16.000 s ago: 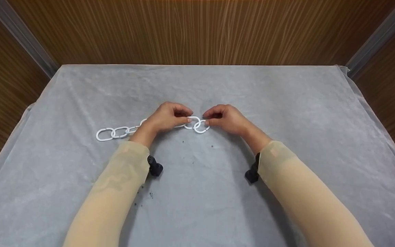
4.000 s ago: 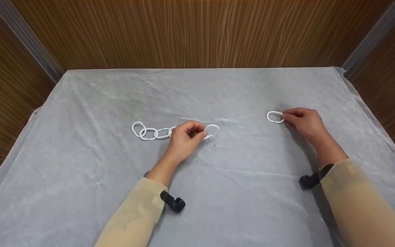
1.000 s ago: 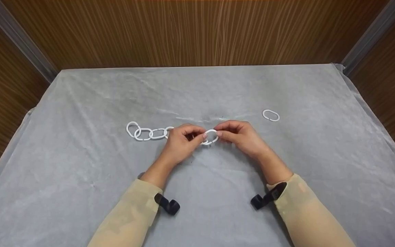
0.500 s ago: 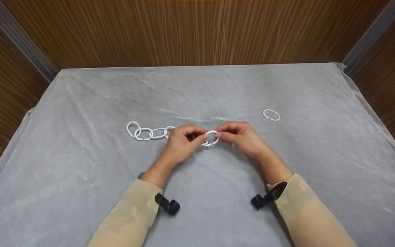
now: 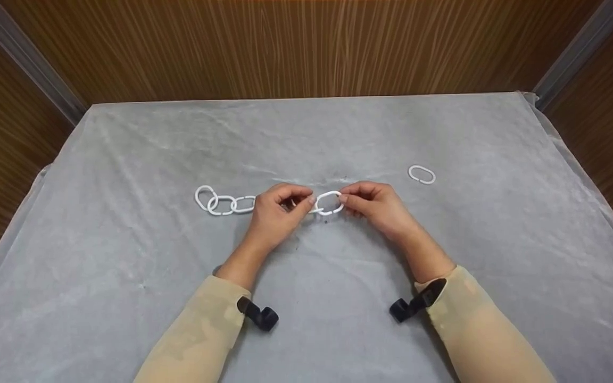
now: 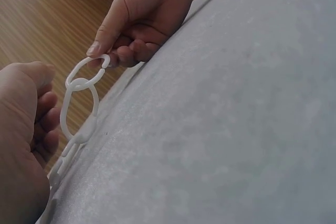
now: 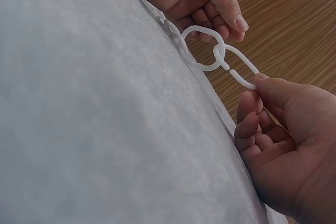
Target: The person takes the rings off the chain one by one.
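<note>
We can see a white chain (image 5: 224, 197) running left to right across the middle of the desk, partly hidden beneath the left hand (image 5: 279, 210). Its end link (image 5: 330, 192) is threaded through its neighbour, so that joint looks done; one loose link (image 5: 421, 167) lies apart, further right, not joined. The right hand (image 5: 381, 207) has the end link pinched between thumb and fingers; the left hand's fingers are loosely bent, thumb apart, with nothing we can see in hold.

Around us, a grey cloth (image 5: 317, 308), creased and dotted with a few dark specks, covers the desk. Wood-grain panels (image 5: 306, 50) enclose the back and sides, with metal strips (image 5: 586, 53) at the corners.
</note>
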`<state>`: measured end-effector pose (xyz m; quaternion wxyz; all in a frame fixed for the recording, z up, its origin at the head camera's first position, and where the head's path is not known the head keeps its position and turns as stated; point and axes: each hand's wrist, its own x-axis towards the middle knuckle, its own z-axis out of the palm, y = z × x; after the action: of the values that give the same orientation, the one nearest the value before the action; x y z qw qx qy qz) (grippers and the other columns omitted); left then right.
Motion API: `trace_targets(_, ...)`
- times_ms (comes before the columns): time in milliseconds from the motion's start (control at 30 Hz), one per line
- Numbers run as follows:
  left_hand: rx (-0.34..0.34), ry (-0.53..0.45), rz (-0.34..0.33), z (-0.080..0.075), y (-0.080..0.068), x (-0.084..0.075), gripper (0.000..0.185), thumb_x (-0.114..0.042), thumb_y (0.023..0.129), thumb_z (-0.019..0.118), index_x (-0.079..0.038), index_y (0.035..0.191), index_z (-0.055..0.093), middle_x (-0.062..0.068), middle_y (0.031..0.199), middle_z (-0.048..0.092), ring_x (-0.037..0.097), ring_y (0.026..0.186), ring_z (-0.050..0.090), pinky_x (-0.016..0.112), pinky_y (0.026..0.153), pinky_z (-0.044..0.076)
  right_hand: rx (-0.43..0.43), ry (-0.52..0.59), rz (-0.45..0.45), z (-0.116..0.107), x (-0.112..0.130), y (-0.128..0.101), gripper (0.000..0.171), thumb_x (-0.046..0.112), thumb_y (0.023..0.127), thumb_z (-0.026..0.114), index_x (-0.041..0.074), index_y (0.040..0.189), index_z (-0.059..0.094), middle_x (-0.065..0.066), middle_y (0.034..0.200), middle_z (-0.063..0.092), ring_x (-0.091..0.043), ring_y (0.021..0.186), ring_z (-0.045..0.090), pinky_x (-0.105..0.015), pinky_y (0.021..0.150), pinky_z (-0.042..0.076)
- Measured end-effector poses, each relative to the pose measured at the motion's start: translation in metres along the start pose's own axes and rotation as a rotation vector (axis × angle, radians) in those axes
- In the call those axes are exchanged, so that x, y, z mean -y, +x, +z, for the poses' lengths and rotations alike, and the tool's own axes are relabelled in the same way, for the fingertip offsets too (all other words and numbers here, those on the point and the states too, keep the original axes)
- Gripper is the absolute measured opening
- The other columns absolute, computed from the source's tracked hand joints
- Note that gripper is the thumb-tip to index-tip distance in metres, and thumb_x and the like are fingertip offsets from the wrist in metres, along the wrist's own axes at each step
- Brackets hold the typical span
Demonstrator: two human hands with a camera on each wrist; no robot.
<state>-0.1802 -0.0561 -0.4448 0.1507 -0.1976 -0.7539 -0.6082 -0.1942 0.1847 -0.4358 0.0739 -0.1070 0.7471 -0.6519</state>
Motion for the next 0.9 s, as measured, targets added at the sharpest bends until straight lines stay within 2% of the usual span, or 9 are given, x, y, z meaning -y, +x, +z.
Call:
trace_targets(233, 0.020, 0.069, 0.033, -0.0038, 0.0012, 0.0000, 0.015, -0.009, 0.090, 0.085, 0.001, 0.101, 0.080, 0.001, 0.088, 0.073, 0.015, 0.080, 0.064, 0.032, 0.072, 0.053, -0.031, 0.074, 0.031, 0.0007, 0.0011, 0.0007, 0.019, 0.004, 0.098, 0.074, -0.011, 0.109, 0.073, 0.002, 0.082, 0.068, -0.010, 0.070, 0.060, -0.023, 0.067, 0.052)
trace_targets(433, 0.050, 0.089, 0.051, -0.0039, 0.0012, 0.0005, 0.018, -0.009, 0.088, 0.086, 0.000, 0.101, 0.080, 0.004, 0.088, 0.072, 0.017, 0.080, 0.064, 0.037, 0.071, 0.054, -0.064, 0.107, 0.049, 0.0001, 0.0002, 0.0014, 0.016, 0.005, 0.098, 0.075, -0.008, 0.108, 0.074, 0.001, 0.083, 0.068, -0.010, 0.069, 0.062, -0.023, 0.066, 0.054)
trace_targets(900, 0.076, 0.125, 0.037, -0.0026, -0.0003, 0.0055, 0.021, -0.011, 0.086, 0.090, -0.001, 0.101, 0.080, 0.006, 0.091, 0.073, 0.021, 0.082, 0.066, 0.036, 0.073, 0.055, -0.093, 0.130, 0.066, -0.0027, -0.0027, -0.0005, 0.020, 0.007, 0.099, 0.075, -0.008, 0.112, 0.074, -0.001, 0.079, 0.066, -0.012, 0.068, 0.061, -0.024, 0.065, 0.054)
